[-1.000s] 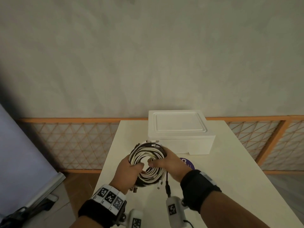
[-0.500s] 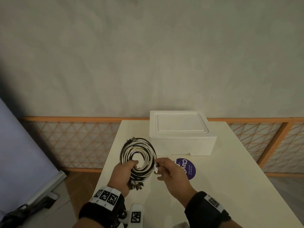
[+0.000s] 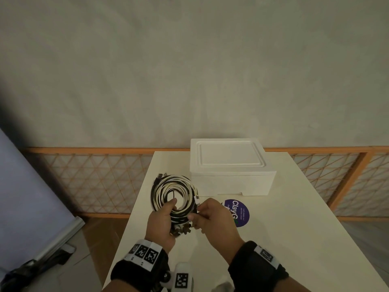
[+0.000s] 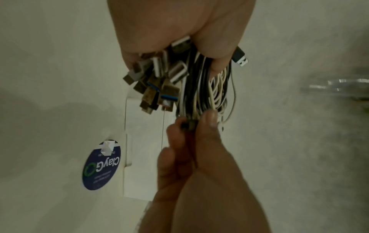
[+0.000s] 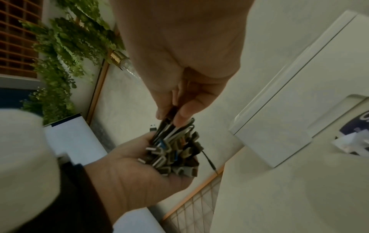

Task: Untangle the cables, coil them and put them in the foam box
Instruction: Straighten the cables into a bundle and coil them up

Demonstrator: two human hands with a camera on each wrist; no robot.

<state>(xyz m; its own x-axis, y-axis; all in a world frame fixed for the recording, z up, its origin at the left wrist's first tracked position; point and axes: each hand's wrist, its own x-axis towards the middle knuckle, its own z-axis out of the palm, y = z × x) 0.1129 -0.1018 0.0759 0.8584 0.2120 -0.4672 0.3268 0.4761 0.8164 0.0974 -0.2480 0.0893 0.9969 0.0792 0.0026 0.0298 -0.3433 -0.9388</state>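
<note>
From the head view, the left hand (image 3: 161,223) grips the near rim of a coil of black and white cables (image 3: 173,191), thumb up through the coil's centre and fingers wrapped round the bundled strands. The coil stands upright above the near left part of the white table (image 3: 294,239), held clear of it. The right hand (image 3: 214,220) sits just right of the coil, thumb and fingers pinching strands at its near right edge. The foam box (image 3: 230,167), lid on, rests at the table's far end, just beyond the coil. A round purple sticker (image 3: 239,212) lies on the table near the box's front, partly behind the right hand.

From the left wrist view, a cluster of USB plugs (image 4: 159,78) sticks out below the left hand's clenched fingers (image 4: 217,52), with the cable strands running past them. The right thumb and forefinger (image 4: 209,118) nip a dark strand at the far end of that bundle.

From the right wrist view, the plugs (image 5: 173,156) lie in the left palm (image 5: 129,173), and the right hand's fingertips (image 5: 182,115) close on dark strands directly above them. The box (image 5: 299,94) lies to the right.
</note>
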